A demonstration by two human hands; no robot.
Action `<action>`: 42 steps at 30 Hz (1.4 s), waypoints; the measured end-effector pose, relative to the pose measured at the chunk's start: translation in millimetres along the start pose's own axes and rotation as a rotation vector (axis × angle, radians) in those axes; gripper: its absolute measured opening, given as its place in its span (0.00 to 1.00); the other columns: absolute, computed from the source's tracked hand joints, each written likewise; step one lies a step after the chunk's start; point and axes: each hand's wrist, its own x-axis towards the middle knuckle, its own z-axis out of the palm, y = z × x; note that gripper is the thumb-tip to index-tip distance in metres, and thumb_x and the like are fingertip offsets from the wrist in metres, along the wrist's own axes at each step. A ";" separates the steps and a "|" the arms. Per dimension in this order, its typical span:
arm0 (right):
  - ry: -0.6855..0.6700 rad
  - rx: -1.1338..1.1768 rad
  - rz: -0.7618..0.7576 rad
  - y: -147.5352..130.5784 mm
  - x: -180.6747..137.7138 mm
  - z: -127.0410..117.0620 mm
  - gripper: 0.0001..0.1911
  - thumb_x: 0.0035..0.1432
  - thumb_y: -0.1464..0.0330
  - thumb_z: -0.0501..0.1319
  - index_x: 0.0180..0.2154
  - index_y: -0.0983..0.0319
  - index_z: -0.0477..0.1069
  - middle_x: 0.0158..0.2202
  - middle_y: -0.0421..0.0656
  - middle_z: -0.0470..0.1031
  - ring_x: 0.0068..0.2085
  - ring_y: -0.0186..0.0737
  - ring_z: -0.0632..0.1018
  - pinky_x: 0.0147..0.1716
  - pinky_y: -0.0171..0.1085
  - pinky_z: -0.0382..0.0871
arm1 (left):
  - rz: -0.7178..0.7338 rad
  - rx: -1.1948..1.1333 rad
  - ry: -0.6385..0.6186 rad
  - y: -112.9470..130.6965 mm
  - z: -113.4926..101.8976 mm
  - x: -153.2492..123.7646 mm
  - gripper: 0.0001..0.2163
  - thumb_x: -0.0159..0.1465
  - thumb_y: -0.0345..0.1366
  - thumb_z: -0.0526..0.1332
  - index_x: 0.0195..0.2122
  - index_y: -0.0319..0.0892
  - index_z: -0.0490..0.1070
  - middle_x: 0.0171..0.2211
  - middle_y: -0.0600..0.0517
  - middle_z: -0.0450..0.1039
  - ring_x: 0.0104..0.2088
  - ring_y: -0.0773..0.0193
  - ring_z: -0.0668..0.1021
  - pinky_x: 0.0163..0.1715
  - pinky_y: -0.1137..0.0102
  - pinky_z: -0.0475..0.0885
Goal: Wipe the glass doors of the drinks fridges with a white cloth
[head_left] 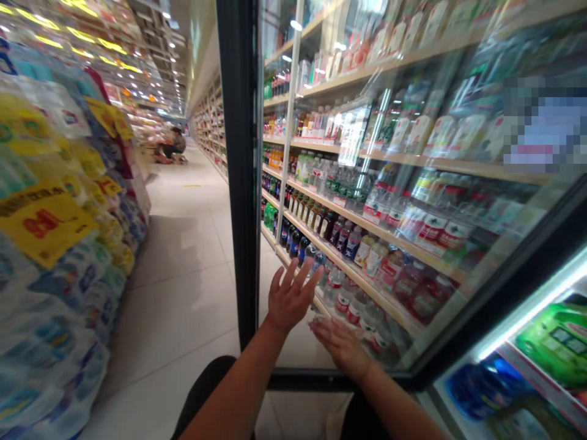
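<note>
A glass cooler door with a black frame stands swung out in front of me. My left hand is raised at the lower part of the pane, fingers spread, holding nothing. Close to its right, my right hand is lower, with its fingers stretched out and slightly blurred. It also holds nothing. Both hands look to be at the glass, but whether the palms touch it I cannot tell. Through the pane show shelves of drinks, with dark cola bottles and red-labelled bottles near my hands.
Stacked packs of bottled drinks with a yellow price sign line the left side. A tiled aisle runs ahead, where a person crouches. At lower right, a lit cooler interior holds a green bottle and a blue bottle.
</note>
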 end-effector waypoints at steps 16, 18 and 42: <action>0.456 -0.177 0.319 48.0 67.9 -51.3 0.31 0.65 0.81 0.54 0.66 0.54 0.63 0.61 0.45 0.73 0.69 0.50 0.64 0.66 0.61 0.64 | -0.010 -0.028 0.036 1.1 -0.6 -0.1 0.21 0.63 0.32 0.63 0.58 0.48 0.73 0.58 0.49 0.74 0.72 0.57 0.55 0.71 0.58 0.50; 0.492 -0.172 0.329 51.3 80.3 -58.6 0.31 0.65 0.80 0.55 0.66 0.53 0.63 0.61 0.45 0.73 0.69 0.50 0.65 0.65 0.61 0.65 | -0.009 -0.023 0.002 1.1 -1.2 1.0 0.21 0.64 0.32 0.62 0.58 0.48 0.73 0.57 0.49 0.75 0.72 0.57 0.56 0.72 0.58 0.49; 0.664 -0.144 0.337 80.8 154.3 -104.1 0.27 0.68 0.77 0.54 0.64 0.51 0.65 0.65 0.42 0.69 0.69 0.49 0.64 0.67 0.64 0.60 | -0.021 -0.030 0.014 1.6 -0.6 -3.0 0.24 0.64 0.33 0.62 0.62 0.49 0.69 0.59 0.49 0.73 0.72 0.59 0.55 0.72 0.60 0.47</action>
